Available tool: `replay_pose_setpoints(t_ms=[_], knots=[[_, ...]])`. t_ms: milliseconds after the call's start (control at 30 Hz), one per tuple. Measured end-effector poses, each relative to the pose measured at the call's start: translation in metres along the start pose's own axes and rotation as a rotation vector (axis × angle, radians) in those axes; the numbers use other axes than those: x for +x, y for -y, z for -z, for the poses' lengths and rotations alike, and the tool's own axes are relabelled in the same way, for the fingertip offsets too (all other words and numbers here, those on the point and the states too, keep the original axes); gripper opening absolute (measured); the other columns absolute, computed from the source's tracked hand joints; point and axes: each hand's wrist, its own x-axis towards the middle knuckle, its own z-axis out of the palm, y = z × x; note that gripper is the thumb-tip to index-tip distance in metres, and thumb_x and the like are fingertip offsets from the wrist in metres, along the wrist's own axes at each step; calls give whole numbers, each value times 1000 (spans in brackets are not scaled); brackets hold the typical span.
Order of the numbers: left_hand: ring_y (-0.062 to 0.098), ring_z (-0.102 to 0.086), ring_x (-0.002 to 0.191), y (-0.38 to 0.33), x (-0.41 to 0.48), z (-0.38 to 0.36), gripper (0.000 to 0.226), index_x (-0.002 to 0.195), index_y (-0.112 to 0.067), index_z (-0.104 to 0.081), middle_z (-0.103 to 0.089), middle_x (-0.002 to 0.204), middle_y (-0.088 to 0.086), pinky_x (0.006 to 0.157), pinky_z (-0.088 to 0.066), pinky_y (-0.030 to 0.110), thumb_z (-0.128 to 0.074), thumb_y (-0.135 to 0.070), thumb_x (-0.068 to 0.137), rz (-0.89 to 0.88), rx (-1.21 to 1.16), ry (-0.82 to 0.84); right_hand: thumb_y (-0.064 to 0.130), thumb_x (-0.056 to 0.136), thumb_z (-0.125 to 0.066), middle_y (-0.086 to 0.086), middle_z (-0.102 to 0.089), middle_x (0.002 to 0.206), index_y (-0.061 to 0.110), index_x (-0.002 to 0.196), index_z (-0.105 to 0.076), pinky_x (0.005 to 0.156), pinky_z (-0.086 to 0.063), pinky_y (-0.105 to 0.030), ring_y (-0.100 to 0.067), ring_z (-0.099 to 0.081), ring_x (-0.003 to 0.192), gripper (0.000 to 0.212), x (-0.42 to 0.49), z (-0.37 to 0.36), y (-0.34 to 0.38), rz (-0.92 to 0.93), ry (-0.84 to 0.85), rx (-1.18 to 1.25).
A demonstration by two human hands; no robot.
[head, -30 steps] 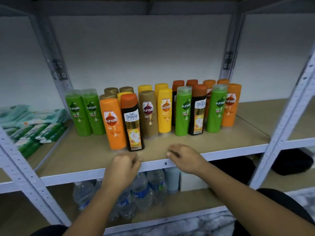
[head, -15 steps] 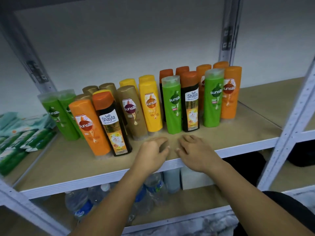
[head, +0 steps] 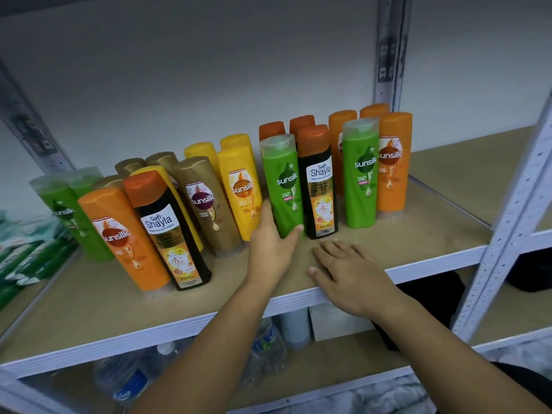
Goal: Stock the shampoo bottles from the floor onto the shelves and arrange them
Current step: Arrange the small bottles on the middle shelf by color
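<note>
We judge ourselves to be in the arranging step, since the bottles in view already stand on the shelf (head: 373, 243) and none is being carried up. Our left hand (head: 270, 243) wraps the lower part of a green Sunsilk bottle (head: 282, 186), thumb at its right base and fingers hidden round its left side, so the grip is closed on that bottle while it stands upright on the board. Touching the held bottle on its right is a black Safi Shayla bottle (head: 319, 186); just to the left of the grip stands a yellow Sunsilk bottle (head: 242, 192), and further left a gold bottle (head: 206, 204). Our right hand (head: 349, 276) lies flat and open on the shelf, near the grip and just below it, holding nothing. The next move, we think, calls for lifting or sliding the green bottle clear without tipping its close neighbours, then setting it with the other green bottles (head: 64, 213) far to the left of the grip. All bottles are capped; their fill level cannot be told, except that the green ones look full.
</note>
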Motion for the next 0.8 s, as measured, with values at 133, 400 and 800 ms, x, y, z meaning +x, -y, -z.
replay_pose_setpoints(t_ms=[133,400,800], knots=[[19,-64,113,-7,6,-5,68,139,-25,-40,-66,127,-2,92,-54,35,-80,-27,84,-7,17,-48,55,102,-26,4,-27,163,27,152,-34,123,-9,-41,-16,-17,151,58,-2,-1,0,0,-41,3],[16,-64,111,-4,-15,17,63,136,-27,-40,-66,125,-6,94,-53,34,-78,-28,86,-17,10,0,52,100,-24,3,-37,158,23,145,-44,120,-17,-44,-19,-26,148,57,-2,-2,5,6,-59,-22],[12,-60,119,0,-25,27,60,134,-36,-39,-62,129,-12,101,-49,35,-76,-20,89,20,-111,111,32,93,-66,-7,-64,126,14,134,-59,90,-49,-31,-24,-62,109,44,14,32,-26,-359,-641,534]])
